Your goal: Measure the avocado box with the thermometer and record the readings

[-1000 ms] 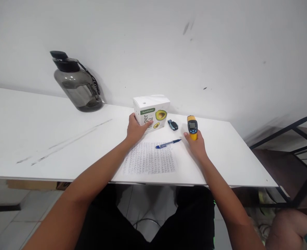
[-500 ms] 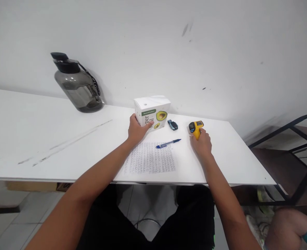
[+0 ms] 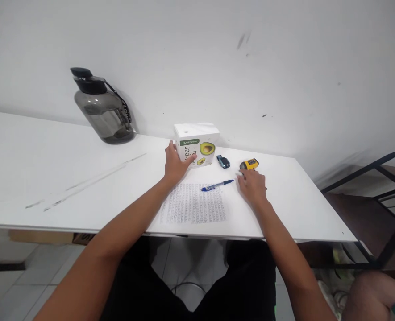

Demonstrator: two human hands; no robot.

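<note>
Head view: two hands, two main items, one each. Left hand (image 3: 175,165) has one white box (image 3: 197,150), thumb across the front, fingers wrapped round its left side, firm grip. Box stands upright on the one white table (image 3: 50,160), near the wall (image 3: 197,67); two avocado pictures visible on its front. Right hand (image 3: 253,185) is over one yellow thermometer gun (image 3: 251,163), which is down at table level, right of the box; its top end pokes out past the knuckles. Fingers there are bent, handle hidden under the hand, can't tell if they're gripping or loose. Between box and thermometer gun: one small dark gadget (image 3: 223,161) with a bluish band, apart from both. One blue pen (image 3: 214,186) crosses the upper right of one printed sheet (image 3: 193,207), tip past the sheet's edge, pointing toward the right hand. One big grey bottle (image 3: 105,116), black lid and one strap, well left of the box, part full of liquid. Under the table at left, one cardboard box (image 3: 36,236). Far right: one dark-framed stand (image 3: 351,214), and one bare knee (image 3: 367,294) of another person below it.
</note>
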